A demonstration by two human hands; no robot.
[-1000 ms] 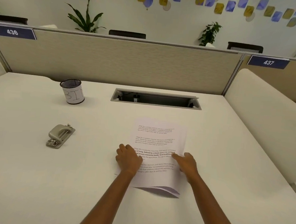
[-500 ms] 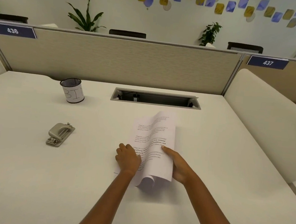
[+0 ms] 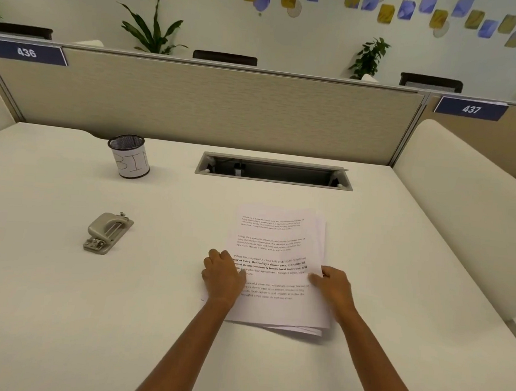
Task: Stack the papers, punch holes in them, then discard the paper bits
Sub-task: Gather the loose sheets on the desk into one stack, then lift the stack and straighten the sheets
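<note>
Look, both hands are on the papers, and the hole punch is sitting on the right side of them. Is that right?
Not quite. In the head view both hands, left hand and right hand, are on the papers, but the hole punch sits to their left, not their right.

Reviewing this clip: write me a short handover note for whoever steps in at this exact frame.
Left hand rests on the left edge of the papers; right hand rests at their right edge. Neither has a closed grip.
Papers lie flat on the desk, edges not yet square at the bottom right.
Hole punch sits untouched to the left; the cup marked BIN stands beyond it.
Left: finish squaring, punch, empty bits into the cup.
</note>
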